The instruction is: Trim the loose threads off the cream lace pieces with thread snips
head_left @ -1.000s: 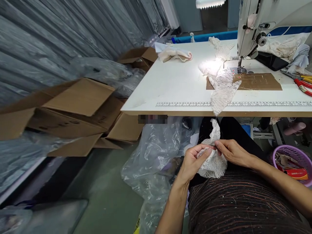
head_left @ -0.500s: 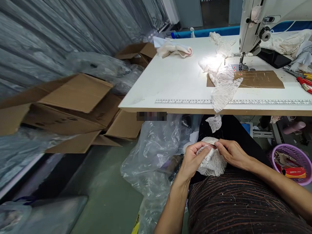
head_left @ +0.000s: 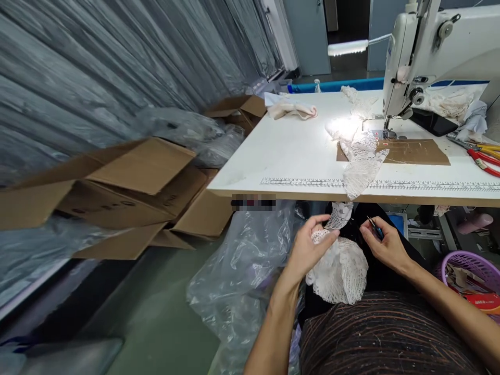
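My left hand (head_left: pixel 308 245) is closed on a bunch of white lace (head_left: pixel 339 268) in my lap, just below the table edge. A strip of the same lace (head_left: pixel 361 165) runs up over the edge to the sewing machine (head_left: pixel 429 47) needle. My right hand (head_left: pixel 385 242) has come off the lace and pinches a small pointed tool, thread snips by the look of them (head_left: pixel 375 227), a little to the right of the lace.
The white table (head_left: pixel 297 151) has a printed ruler along its front edge, a brown card under the needle, folded cloth (head_left: pixel 291 108) at the back and red-handled pliers (head_left: pixel 482 161) at right. Cardboard boxes (head_left: pixel 128 192) and plastic bags (head_left: pixel 250 255) lie at left; a purple basket (head_left: pixel 472 271) stands at right.
My right hand has let go of the lace and moved right, now holding the small snips. The left hand has lifted the lace slightly. The view has tilted up.
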`<state>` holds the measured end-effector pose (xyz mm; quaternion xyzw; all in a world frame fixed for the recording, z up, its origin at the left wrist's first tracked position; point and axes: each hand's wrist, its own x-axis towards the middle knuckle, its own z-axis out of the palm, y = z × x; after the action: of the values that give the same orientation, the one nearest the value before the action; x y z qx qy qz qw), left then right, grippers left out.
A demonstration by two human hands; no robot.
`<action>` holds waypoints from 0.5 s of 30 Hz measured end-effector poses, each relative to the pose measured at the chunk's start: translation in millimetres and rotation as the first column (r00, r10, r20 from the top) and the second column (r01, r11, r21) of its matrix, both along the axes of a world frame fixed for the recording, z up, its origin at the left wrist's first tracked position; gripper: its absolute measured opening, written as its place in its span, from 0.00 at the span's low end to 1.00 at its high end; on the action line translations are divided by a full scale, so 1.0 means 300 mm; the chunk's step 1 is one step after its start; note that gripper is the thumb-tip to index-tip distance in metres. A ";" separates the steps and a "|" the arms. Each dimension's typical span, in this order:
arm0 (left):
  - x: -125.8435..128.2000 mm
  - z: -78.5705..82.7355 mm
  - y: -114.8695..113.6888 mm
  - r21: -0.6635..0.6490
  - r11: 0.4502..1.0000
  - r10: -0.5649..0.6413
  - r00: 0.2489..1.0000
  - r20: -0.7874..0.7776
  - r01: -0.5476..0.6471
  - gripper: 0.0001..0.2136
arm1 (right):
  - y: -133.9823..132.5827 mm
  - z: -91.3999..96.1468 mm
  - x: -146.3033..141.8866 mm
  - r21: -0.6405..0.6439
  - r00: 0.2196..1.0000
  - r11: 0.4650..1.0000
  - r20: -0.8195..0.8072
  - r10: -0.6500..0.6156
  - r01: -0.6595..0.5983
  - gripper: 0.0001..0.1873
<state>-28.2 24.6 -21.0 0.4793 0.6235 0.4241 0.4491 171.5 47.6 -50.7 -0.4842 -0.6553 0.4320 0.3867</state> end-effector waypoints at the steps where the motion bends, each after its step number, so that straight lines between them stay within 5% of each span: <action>1: -0.006 0.003 0.035 0.001 1.000 -0.010 1.000 -0.014 0.010 0.24 | 0.009 -0.001 -0.001 0.012 1.000 1.000 -0.007 -0.022 0.022 0.16; 6: 0.004 -0.049 0.188 -0.140 0.954 -0.221 0.937 0.271 0.265 0.28 | 0.037 0.001 0.003 0.088 0.997 0.993 -0.025 -0.076 0.078 0.17; 10: 0.034 -0.109 0.203 -0.156 0.942 -0.219 0.896 0.386 0.297 0.26 | 0.037 0.016 0.020 0.108 0.997 0.991 0.000 -0.081 0.080 0.17; 12: 0.047 -0.114 0.168 -0.108 0.972 -0.167 0.933 0.320 0.211 0.22 | 0.038 0.030 0.020 0.090 0.998 0.994 0.011 -0.059 0.057 0.18; 15: 0.069 -0.089 0.088 0.089 0.992 -0.088 0.996 -0.024 0.090 0.12 | 0.052 0.055 -0.004 -0.009 1.000 1.000 0.014 -0.023 0.023 0.20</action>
<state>-7.4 50.9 -47.6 0.5306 0.5862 0.4266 0.4391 170.3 63.1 -34.1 -0.4966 -0.6503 0.4270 0.3849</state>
